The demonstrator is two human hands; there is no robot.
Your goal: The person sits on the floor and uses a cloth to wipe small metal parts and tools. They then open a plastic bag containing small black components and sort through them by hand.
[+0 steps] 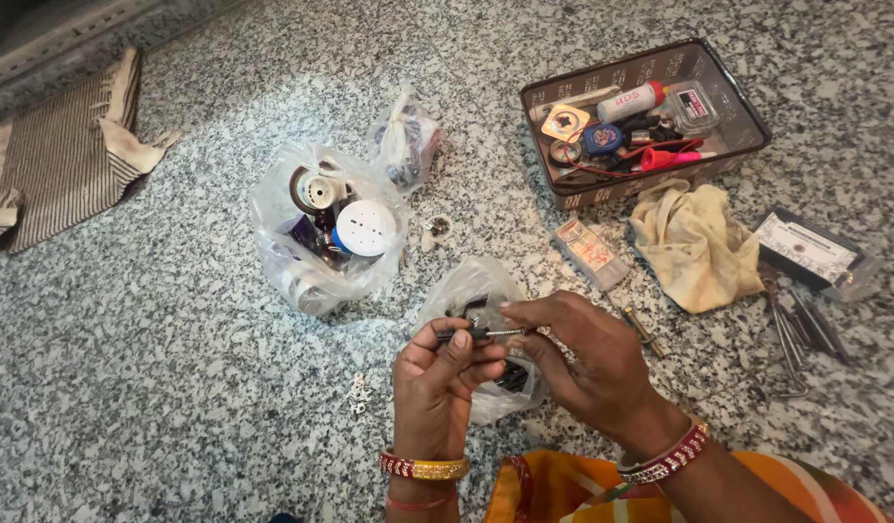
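Grey speckled granite floor (176, 387) fills the single head view. Near the bottom, a small dark metal part with a silvery threaded screw (485, 332) is held between both hands, just above a small clear plastic bag of dark bits (471, 291). The grip of the left hand (437, 383) is closed on the dark end; the fingertips (513, 308) of the right hand (587, 358) are pinched on the screw end. As a judgement, the dark end is best kept steady and low over the bag while the screw is worked by fingertips only, so that nothing dropped is lost. Further left, a larger clear bag holding a white perforated disc (321, 228) is seen; far right, a brown plastic tray of oddments (650, 116), with a yellowish crumpled cloth (694, 247) beside it.
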